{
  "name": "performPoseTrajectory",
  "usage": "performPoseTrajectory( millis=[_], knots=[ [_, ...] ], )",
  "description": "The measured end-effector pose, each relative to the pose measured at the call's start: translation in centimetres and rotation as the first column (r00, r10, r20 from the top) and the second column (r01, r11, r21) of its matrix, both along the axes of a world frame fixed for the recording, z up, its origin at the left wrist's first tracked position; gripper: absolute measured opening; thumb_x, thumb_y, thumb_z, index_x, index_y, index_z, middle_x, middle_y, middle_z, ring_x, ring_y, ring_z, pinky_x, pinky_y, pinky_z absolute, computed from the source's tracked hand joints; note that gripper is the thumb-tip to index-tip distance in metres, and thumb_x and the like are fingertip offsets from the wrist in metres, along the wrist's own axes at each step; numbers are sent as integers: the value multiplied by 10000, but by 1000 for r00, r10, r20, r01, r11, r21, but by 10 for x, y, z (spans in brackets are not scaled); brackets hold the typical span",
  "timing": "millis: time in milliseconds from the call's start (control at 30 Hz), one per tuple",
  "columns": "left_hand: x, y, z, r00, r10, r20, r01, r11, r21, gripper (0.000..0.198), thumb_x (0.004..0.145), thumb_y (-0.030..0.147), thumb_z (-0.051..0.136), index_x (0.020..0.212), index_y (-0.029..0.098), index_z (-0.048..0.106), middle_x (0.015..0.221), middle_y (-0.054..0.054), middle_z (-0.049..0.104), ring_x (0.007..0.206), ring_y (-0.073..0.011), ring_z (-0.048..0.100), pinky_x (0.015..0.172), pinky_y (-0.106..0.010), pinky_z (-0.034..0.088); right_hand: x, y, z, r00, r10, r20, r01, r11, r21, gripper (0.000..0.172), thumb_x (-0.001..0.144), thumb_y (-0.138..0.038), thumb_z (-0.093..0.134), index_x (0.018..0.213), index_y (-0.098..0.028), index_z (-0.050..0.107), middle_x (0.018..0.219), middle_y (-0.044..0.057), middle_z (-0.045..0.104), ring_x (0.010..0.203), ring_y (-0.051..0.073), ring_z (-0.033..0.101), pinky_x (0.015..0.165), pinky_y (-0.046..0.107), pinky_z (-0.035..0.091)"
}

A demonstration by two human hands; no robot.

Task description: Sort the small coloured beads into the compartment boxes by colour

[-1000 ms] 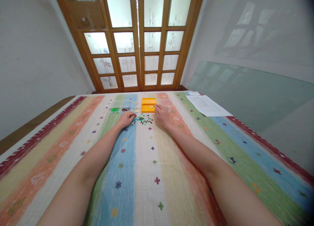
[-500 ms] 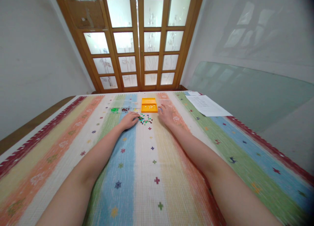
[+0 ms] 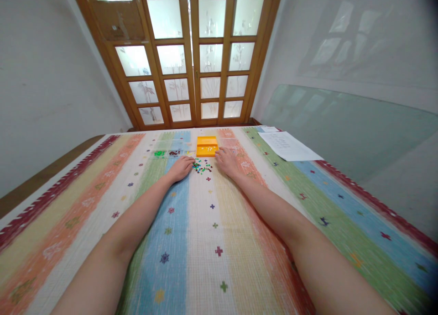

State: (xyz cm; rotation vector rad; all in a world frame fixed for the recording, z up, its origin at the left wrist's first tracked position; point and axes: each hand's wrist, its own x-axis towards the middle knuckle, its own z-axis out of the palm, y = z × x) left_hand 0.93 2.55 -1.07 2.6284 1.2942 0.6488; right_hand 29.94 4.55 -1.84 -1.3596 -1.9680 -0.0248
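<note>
A pile of small coloured pieces (image 3: pixel 204 167), mostly green, dark red and blue, lies loose on the striped tablecloth. My left hand (image 3: pixel 182 168) rests at the pile's left edge, its fingers loosely bent and apart, with fingertips at the nearest pieces. Just right of the pile is my right hand (image 3: pixel 227 162), fingers spread a little, beside the front right corner of an open yellow box (image 3: pixel 207 154). Whether the fingertips touch the box I cannot tell. White bits lie in the box's front half. Nothing shows in either hand.
Left of the yellow box is a clear compartment case holding green pieces (image 3: pixel 159 154) and dark red pieces (image 3: pixel 174 153). Printed paper sheets (image 3: pixel 290 147) lie at the far right of the table. Behind the table stand wooden doors with glass panes (image 3: pixel 210 86).
My right hand has shifted slightly left, closer to the yellow box's corner and the pile. My left hand stays in about the same place by the pieces.
</note>
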Motion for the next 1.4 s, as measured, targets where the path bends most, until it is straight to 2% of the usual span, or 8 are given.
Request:
performPoseTrajectory(
  millis=[233, 400, 567, 700, 867, 1000, 1233, 1400],
  knots=[
    [-9, 6, 1, 980, 134, 145, -149, 985, 92, 456, 1082, 336, 376, 1375, 183, 689, 1462, -108, 653, 1392, -254, 546, 1253, -461, 371, 0, -6, 7, 997, 54, 62, -53, 998, -27, 339, 1079, -287, 477, 1180, -180, 782, 1388, 147, 665, 1278, 289, 600, 1141, 467, 452],
    [-24, 16, 1, 915, 291, 280, -332, 937, 110, 458, 1072, 311, 371, 1388, 177, 675, 1481, -119, 636, 1415, -266, 532, 1262, -476, 364, -5, -12, 10, 949, 277, 152, -264, 959, -100, 347, 1101, -310, 474, 1187, -171, 780, 1260, 133, 730, 1211, 260, 639, 1104, 415, 461],
    [-45, 25, 0, 784, 475, 399, -548, 832, 88, 451, 1063, 294, 368, 1392, 170, 651, 1486, -128, 618, 1443, -261, 511, 1283, -472, 339, -13, -16, 9, 894, 402, 199, -391, 916, -93, 333, 1100, -319, 494, 1220, -191, 776, 1342, 129, 701, 1259, 262, 619, 1115, 433, 445],
    [-56, 27, 1, 664, 555, 501, -676, 731, 87, 469, 1055, 283, 350, 1420, 158, 617, 1512, -141, 583, 1465, -263, 487, 1296, -469, 326, -15, -18, 8, 841, 485, 240, -469, 875, -121, 314, 1085, -338, 535, 1281, -229, 755, 1422, 112, 662, 1341, 267, 576, 1162, 466, 418],
    [-63, 32, -2, 592, 593, 546, -733, 678, 59, 477, 1035, 275, 363, 1425, 153, 609, 1499, -151, 591, 1467, -273, 484, 1297, -497, 324, -15, -16, 7, 816, 508, 274, -482, 861, -163, 347, 1096, -352, 501, 1314, -226, 741, 1456, 103, 646, 1368, 270, 561, 1186, 468, 398],
    [-70, 37, -7, 562, 641, 523, -749, 662, -6, 496, 1020, 286, 371, 1426, 125, 607, 1527, -182, 560, 1496, -292, 446, 1310, -518, 283, -18, -15, 7, 815, 526, 245, -499, 851, -166, 362, 1113, -335, 446, 1298, -218, 735, 1404, 90, 680, 1334, 247, 587, 1169, 438, 412],
    [-79, 39, -13, 539, 693, 480, -761, 645, -76, 504, 986, 279, 420, 1409, 79, 607, 1517, -225, 553, 1482, -328, 451, 1299, -541, 281, -23, -14, 5, 826, 514, 232, -487, 857, -167, 363, 1121, -322, 434, 1292, -194, 728, 1361, 108, 694, 1295, 239, 604, 1144, 417, 424],
    [-75, 40, -15, 581, 668, 465, -741, 671, -37, 478, 967, 270, 455, 1383, 115, 631, 1456, -193, 607, 1431, -312, 500, 1276, -499, 328, -24, -11, 2, 825, 516, 230, -493, 856, -155, 351, 1120, -318, 449, 1302, -206, 727, 1359, 115, 691, 1288, 251, 609, 1127, 422, 434]
  ],
)
